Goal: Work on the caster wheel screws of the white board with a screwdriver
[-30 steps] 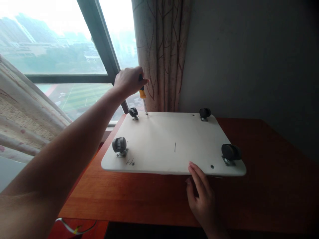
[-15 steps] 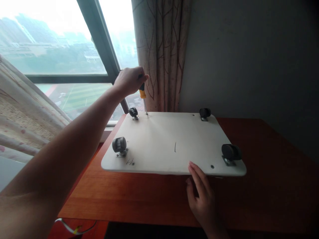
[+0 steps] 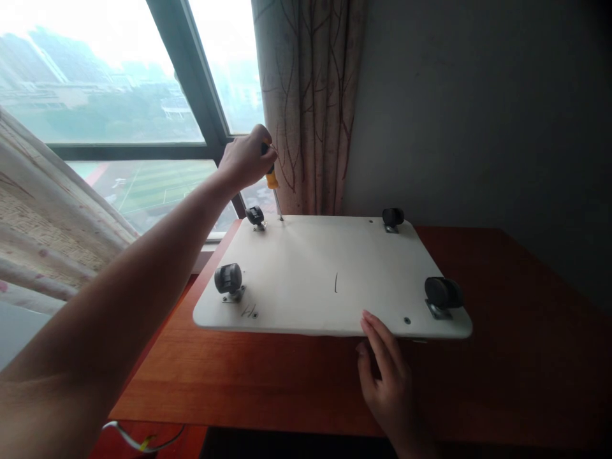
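A white board lies flat on a reddish wooden table, with a black caster at each corner. My left hand is closed round the handle of a yellow and black screwdriver, which stands upright with its tip on the board's far left edge, just right of the far left caster. My right hand rests on the table with its fingers stretched out, the fingertips touching the board's near edge.
Other casters sit at the near left, far right and near right. A window and patterned curtain stand behind the table, a grey wall to the right. A loose cable lies below the table edge.
My left hand has turned slightly on the screwdriver handle and shifted a little up. The board and my right hand have stayed put.
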A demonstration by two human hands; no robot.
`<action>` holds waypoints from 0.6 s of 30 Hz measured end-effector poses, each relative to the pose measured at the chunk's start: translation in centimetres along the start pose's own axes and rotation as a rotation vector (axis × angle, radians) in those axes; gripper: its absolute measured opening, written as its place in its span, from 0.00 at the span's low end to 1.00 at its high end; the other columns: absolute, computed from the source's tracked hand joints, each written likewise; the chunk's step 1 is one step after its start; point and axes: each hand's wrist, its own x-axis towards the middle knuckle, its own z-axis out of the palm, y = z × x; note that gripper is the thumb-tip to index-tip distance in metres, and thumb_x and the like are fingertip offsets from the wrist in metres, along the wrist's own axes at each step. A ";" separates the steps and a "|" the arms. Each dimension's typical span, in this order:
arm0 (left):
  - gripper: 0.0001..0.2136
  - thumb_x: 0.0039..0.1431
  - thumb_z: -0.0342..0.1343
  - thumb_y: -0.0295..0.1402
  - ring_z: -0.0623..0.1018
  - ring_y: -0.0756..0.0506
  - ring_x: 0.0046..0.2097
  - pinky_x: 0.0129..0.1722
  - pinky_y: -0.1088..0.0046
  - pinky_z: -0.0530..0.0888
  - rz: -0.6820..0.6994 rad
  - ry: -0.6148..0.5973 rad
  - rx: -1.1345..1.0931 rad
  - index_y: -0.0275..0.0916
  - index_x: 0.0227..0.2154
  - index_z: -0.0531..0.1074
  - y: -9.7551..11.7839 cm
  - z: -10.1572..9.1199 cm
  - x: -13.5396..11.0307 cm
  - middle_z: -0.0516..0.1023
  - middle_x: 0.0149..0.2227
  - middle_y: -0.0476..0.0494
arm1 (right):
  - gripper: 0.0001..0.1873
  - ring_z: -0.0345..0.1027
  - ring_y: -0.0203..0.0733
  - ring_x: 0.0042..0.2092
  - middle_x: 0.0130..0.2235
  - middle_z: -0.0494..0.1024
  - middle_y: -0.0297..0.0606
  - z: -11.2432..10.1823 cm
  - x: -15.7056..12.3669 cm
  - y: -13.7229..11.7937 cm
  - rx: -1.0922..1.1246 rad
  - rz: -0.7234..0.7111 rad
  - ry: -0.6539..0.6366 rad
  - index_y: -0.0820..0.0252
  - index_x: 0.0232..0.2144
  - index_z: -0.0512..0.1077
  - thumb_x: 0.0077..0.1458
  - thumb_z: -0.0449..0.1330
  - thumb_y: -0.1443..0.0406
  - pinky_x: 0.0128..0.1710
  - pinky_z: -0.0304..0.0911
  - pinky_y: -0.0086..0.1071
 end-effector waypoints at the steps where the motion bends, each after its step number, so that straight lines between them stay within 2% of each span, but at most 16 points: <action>1: 0.14 0.61 0.49 0.43 0.75 0.37 0.43 0.38 0.61 0.65 0.009 0.003 -0.012 0.51 0.47 0.72 0.0 -0.1 0.0 0.78 0.39 0.43 | 0.34 0.67 0.46 0.62 0.61 0.70 0.46 0.0 0.0 0.0 0.001 0.001 0.002 0.57 0.69 0.57 0.63 0.54 0.77 0.58 0.72 0.40; 5: 0.13 0.60 0.52 0.45 0.77 0.36 0.43 0.39 0.61 0.69 0.059 0.010 -0.019 0.50 0.43 0.75 0.0 -0.3 0.0 0.79 0.35 0.43 | 0.34 0.68 0.46 0.61 0.61 0.71 0.46 -0.1 0.1 -0.1 -0.001 0.002 0.006 0.57 0.69 0.57 0.63 0.54 0.77 0.57 0.72 0.41; 9: 0.16 0.52 0.62 0.48 0.78 0.34 0.42 0.39 0.58 0.70 0.074 0.026 -0.025 0.46 0.41 0.76 -0.2 -0.2 0.5 0.79 0.32 0.41 | 0.34 0.68 0.47 0.61 0.61 0.71 0.47 -0.2 0.1 0.0 -0.011 -0.001 -0.001 0.57 0.69 0.57 0.63 0.55 0.76 0.57 0.73 0.41; 12: 0.16 0.50 0.64 0.46 0.77 0.32 0.45 0.41 0.57 0.70 0.079 0.031 -0.053 0.47 0.40 0.76 -0.6 0.0 0.8 0.79 0.35 0.41 | 0.34 0.68 0.47 0.61 0.61 0.71 0.47 -0.1 0.1 0.0 -0.014 0.004 -0.001 0.57 0.69 0.57 0.63 0.55 0.76 0.57 0.73 0.42; 18: 0.20 0.52 0.62 0.42 0.77 0.34 0.47 0.42 0.59 0.70 0.084 -0.034 -0.070 0.49 0.49 0.72 -1.1 0.5 0.8 0.79 0.42 0.41 | 0.34 0.69 0.47 0.61 0.61 0.71 0.46 0.0 0.0 0.0 -0.011 0.017 -0.003 0.55 0.69 0.57 0.64 0.54 0.75 0.56 0.74 0.42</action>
